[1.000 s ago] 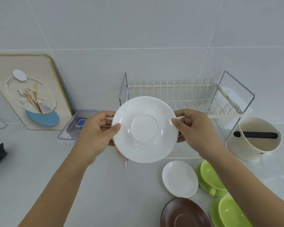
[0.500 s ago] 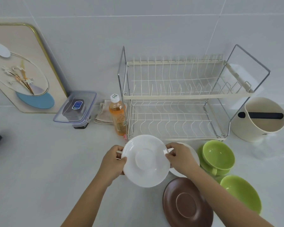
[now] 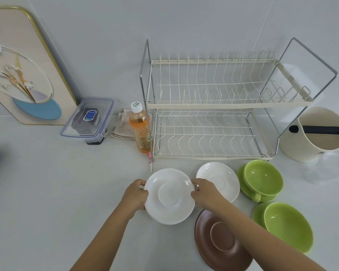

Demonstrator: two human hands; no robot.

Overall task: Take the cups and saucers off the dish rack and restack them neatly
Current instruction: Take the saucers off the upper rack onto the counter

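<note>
I hold a white saucer (image 3: pixel 169 196) low over the counter, in front of the dish rack. My left hand (image 3: pixel 135 194) grips its left rim and my right hand (image 3: pixel 205 190) pinches its right rim. A second white saucer (image 3: pixel 220 178) lies on the counter just to the right, partly behind my right hand. A brown saucer (image 3: pixel 219 243) lies nearer to me. Two green cups sit on green saucers at the right, one (image 3: pixel 262 179) further back and one (image 3: pixel 288 225) closer. The two-tier wire dish rack (image 3: pixel 209 106) holds no dishes.
An orange drink bottle (image 3: pixel 141 130) stands by the rack's left leg, with a folded cloth (image 3: pixel 121 124) and a clear lidded box (image 3: pixel 87 119) to its left. A cream bucket with a black bar (image 3: pixel 319 133) stands right of the rack. A framed picture (image 3: pixel 24 71) leans on the wall.
Both hands carried the white saucer down and away from the rack to just above the counter, left of the other white saucer. The camera tilted down too.
</note>
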